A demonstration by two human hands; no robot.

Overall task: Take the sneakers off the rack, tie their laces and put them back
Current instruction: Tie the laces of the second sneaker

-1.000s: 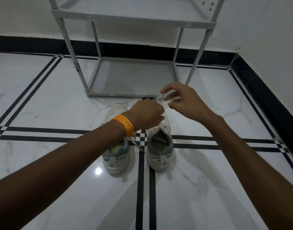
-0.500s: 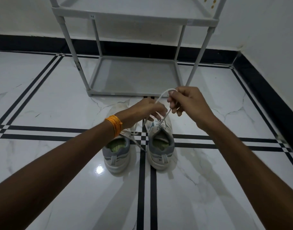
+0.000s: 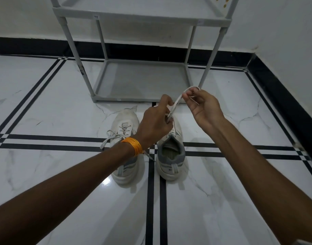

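Observation:
Two white-and-grey sneakers stand side by side on the floor, toes toward the rack. The left sneaker (image 3: 124, 124) has loose laces trailing to its left side. Over the right sneaker (image 3: 171, 156) my left hand (image 3: 155, 124), with an orange band at the wrist, pinches its white lace (image 3: 176, 103) low down. My right hand (image 3: 203, 106) holds the lace's upper end, which loops over my fingertips and runs taut between both hands. The right sneaker's toe is hidden behind my left hand.
A grey shoe rack (image 3: 98, 100) stands just beyond the sneakers, its bottom shelf bare and an upper shelf above. White marble floor with black stripes spreads all round. A wall with black skirting (image 3: 284, 106) runs close on the right.
My right hand has pulled the lace up and out to the right, drawing it taut. My left hand stayed low over the right sneaker, gripping the lace.

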